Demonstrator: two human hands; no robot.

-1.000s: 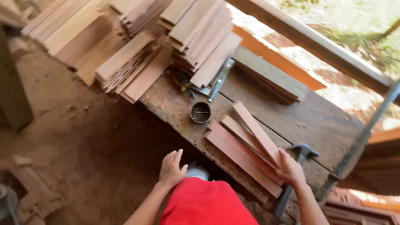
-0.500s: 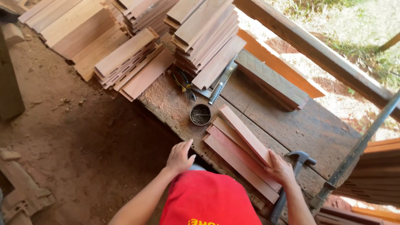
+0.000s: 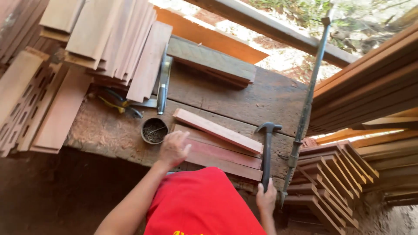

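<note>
My left hand (image 3: 173, 149) hovers with fingers apart over the near end of a small stack of reddish wooden slats (image 3: 217, 146) on the old plank workbench (image 3: 257, 98). It is beside a round tin of nails (image 3: 153, 130). My right hand (image 3: 266, 199) grips the lower end of the handle of a dark claw hammer (image 3: 267, 148), which lies along the bench just right of the slats, its head pointing away from me. A red shirt fills the bottom middle.
Large piles of cut slats (image 3: 109, 39) cover the bench's left end. Pliers (image 3: 117, 104) and a metal square (image 3: 163, 85) lie behind the tin. A thick dark block (image 3: 211, 63) sits at the back. A bar clamp (image 3: 307, 109) stands at right, with stacked frames (image 3: 335, 182) and boards (image 3: 370, 91) beyond.
My right hand left the slats and took hold of the hammer handle. My left hand moved up onto the stack's near end. The view shifted right.
</note>
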